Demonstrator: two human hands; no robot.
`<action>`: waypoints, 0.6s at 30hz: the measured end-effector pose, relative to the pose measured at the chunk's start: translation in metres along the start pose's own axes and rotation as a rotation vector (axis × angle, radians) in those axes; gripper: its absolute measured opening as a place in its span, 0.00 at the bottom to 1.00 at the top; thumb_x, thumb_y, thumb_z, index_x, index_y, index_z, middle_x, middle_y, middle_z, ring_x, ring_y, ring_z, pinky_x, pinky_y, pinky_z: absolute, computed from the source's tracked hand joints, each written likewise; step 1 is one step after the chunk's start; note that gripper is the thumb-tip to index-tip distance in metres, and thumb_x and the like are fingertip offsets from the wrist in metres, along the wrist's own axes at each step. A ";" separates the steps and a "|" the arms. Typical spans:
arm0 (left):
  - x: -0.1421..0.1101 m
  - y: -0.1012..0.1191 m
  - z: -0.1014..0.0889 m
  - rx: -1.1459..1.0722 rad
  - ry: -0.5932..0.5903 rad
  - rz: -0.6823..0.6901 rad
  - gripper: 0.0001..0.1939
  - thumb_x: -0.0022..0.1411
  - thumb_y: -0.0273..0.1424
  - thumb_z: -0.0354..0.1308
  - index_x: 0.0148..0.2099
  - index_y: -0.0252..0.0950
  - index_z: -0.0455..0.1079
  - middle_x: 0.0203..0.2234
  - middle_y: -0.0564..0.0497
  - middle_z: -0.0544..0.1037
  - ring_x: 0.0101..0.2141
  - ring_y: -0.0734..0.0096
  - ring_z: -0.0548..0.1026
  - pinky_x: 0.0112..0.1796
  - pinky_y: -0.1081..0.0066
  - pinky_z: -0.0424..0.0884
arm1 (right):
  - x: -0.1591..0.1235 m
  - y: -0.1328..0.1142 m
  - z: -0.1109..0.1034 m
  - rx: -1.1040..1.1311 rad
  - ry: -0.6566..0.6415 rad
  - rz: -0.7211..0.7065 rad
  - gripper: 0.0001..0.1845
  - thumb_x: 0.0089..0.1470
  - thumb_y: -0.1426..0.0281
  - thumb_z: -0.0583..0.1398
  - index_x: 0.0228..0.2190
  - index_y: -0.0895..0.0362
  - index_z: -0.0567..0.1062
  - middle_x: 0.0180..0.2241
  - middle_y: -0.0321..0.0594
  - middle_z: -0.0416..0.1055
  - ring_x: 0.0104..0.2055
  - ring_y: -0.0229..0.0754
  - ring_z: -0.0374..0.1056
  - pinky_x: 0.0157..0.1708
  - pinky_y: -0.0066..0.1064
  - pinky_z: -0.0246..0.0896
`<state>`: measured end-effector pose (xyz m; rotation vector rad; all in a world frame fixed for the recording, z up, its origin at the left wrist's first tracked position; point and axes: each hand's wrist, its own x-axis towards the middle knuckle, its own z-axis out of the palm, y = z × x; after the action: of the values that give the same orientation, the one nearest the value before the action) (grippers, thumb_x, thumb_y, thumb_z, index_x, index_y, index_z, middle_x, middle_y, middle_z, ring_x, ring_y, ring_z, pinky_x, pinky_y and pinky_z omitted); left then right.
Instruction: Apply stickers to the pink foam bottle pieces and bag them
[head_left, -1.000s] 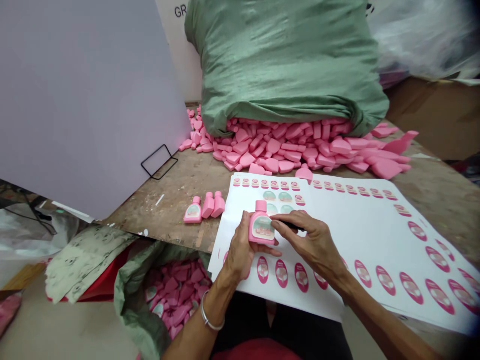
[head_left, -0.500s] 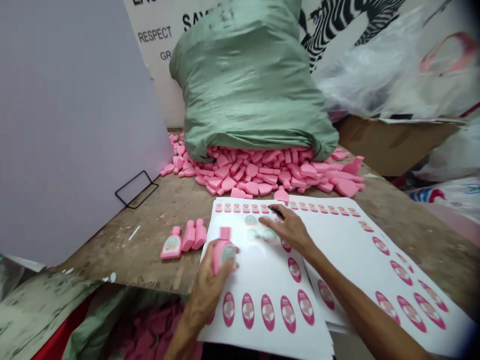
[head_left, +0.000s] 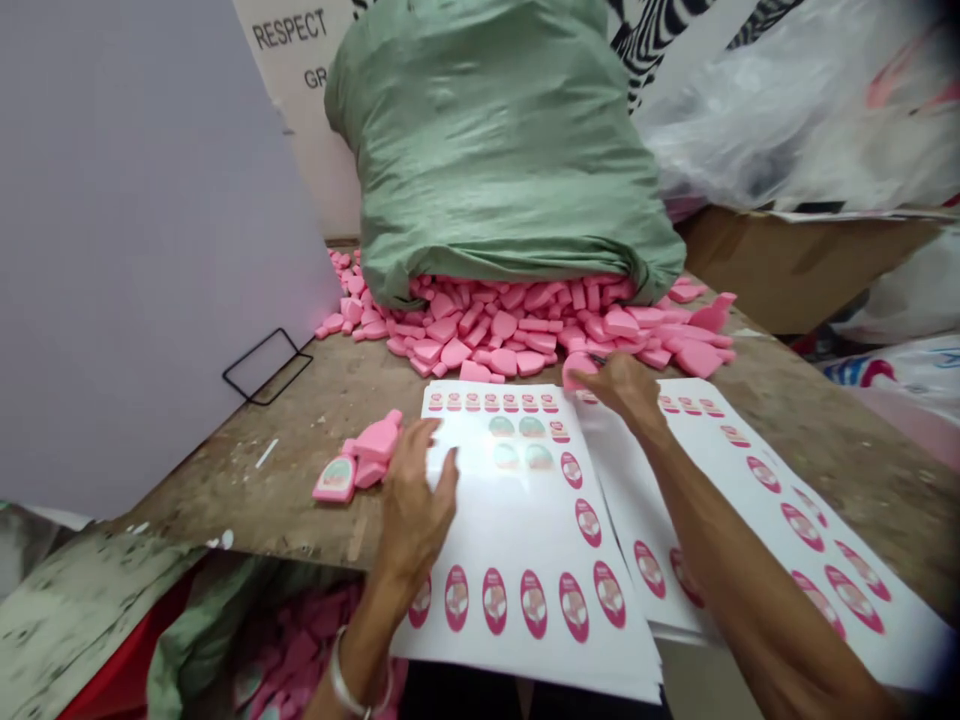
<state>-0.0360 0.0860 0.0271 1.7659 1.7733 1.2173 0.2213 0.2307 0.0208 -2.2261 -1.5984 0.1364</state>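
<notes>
My left hand (head_left: 416, 505) is over the left edge of a white sticker sheet (head_left: 495, 530), fingers apart and holding nothing. Just left of it, pink bottle-shaped pieces (head_left: 377, 437) lie together on the table; one labelled piece (head_left: 335, 478) bears a pale green sticker. At the sheet's far right corner, my right hand (head_left: 628, 388) has its fingers closed on another pink bottle-shaped piece (head_left: 577, 370). A thin dark tool (head_left: 598, 359) also sticks out from those fingers; its kind is unclear. Pale green stickers (head_left: 517, 442) remain on the sheet's upper part, with pink oval ones along its edges.
A green sack (head_left: 502, 150) stands at the back, with a heap of pink pieces (head_left: 487, 325) spilling from under it. More sticker sheets (head_left: 750, 530) lie to the right. On the left are a grey panel (head_left: 150, 230) and a black wire frame (head_left: 268, 367).
My left hand has let go of its labelled pink piece, now among those at left. My right hand has moved from the stickers to a pink piece by the heap. The view has shifted slightly.
</notes>
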 end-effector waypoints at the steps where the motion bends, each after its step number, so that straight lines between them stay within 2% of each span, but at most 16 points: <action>1: 0.002 0.007 0.012 -0.173 -0.103 -0.063 0.15 0.63 0.33 0.50 0.50 0.35 0.66 0.47 0.42 0.73 0.44 0.62 0.73 0.45 0.61 0.71 | -0.010 0.000 -0.005 0.040 0.015 -0.004 0.26 0.46 0.52 0.59 0.37 0.61 0.75 0.35 0.53 0.75 0.38 0.54 0.71 0.34 0.38 0.61; 3: 0.007 0.018 0.036 -0.405 -0.245 -0.189 0.15 0.64 0.36 0.50 0.49 0.34 0.65 0.47 0.41 0.72 0.41 0.64 0.74 0.39 0.66 0.73 | -0.031 0.001 -0.011 0.157 -0.010 -0.077 0.22 0.48 0.53 0.58 0.35 0.57 0.76 0.32 0.45 0.76 0.33 0.48 0.70 0.29 0.34 0.59; 5: 0.011 0.023 0.053 -0.472 -0.284 -0.253 0.17 0.63 0.38 0.50 0.50 0.33 0.64 0.48 0.39 0.71 0.41 0.64 0.74 0.38 0.66 0.73 | -0.043 0.007 -0.010 0.262 -0.053 -0.151 0.18 0.50 0.54 0.56 0.33 0.55 0.76 0.28 0.40 0.75 0.29 0.44 0.69 0.27 0.31 0.58; 6: 0.012 0.023 0.057 -0.470 -0.280 -0.265 0.17 0.63 0.38 0.50 0.50 0.32 0.64 0.47 0.39 0.72 0.40 0.64 0.74 0.37 0.66 0.73 | -0.044 0.012 -0.008 0.282 -0.051 -0.143 0.18 0.50 0.55 0.56 0.32 0.55 0.76 0.27 0.40 0.75 0.28 0.43 0.69 0.27 0.31 0.57; 9: 0.010 0.019 0.056 -0.474 -0.293 -0.299 0.16 0.62 0.38 0.50 0.47 0.32 0.66 0.42 0.41 0.73 0.36 0.65 0.75 0.35 0.66 0.73 | -0.029 0.030 -0.001 0.255 -0.005 -0.116 0.22 0.49 0.55 0.58 0.39 0.57 0.76 0.34 0.45 0.76 0.33 0.47 0.70 0.31 0.34 0.60; 11: 0.008 0.015 0.051 -0.485 -0.322 -0.337 0.17 0.62 0.38 0.51 0.46 0.31 0.66 0.40 0.41 0.73 0.34 0.66 0.75 0.33 0.67 0.73 | -0.015 0.040 0.002 0.250 -0.088 -0.222 0.26 0.48 0.56 0.60 0.46 0.57 0.73 0.41 0.47 0.75 0.38 0.48 0.71 0.35 0.35 0.63; 13: 0.004 0.012 0.046 -0.474 -0.339 -0.352 0.17 0.61 0.39 0.52 0.46 0.31 0.66 0.39 0.42 0.73 0.33 0.67 0.75 0.32 0.68 0.73 | -0.008 0.043 0.006 0.267 -0.209 -0.349 0.28 0.48 0.56 0.60 0.49 0.56 0.71 0.45 0.45 0.74 0.41 0.46 0.71 0.39 0.34 0.64; 15: 0.000 0.013 0.045 -0.437 -0.344 -0.333 0.17 0.61 0.39 0.51 0.46 0.32 0.67 0.37 0.44 0.73 0.32 0.67 0.75 0.31 0.69 0.72 | -0.012 0.039 0.013 0.263 -0.266 -0.381 0.29 0.48 0.54 0.61 0.49 0.55 0.71 0.45 0.45 0.75 0.41 0.47 0.71 0.39 0.35 0.64; 18: -0.003 0.017 0.049 -0.358 -0.363 -0.283 0.14 0.62 0.37 0.50 0.43 0.32 0.68 0.32 0.47 0.73 0.30 0.68 0.74 0.31 0.70 0.70 | -0.031 0.028 0.023 0.174 -0.261 -0.311 0.36 0.45 0.51 0.61 0.52 0.58 0.67 0.45 0.52 0.74 0.42 0.55 0.71 0.38 0.41 0.63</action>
<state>0.0124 0.0967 0.0110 1.3724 1.4317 0.9539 0.2285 0.2009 -0.0154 -1.8630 -1.9657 0.4749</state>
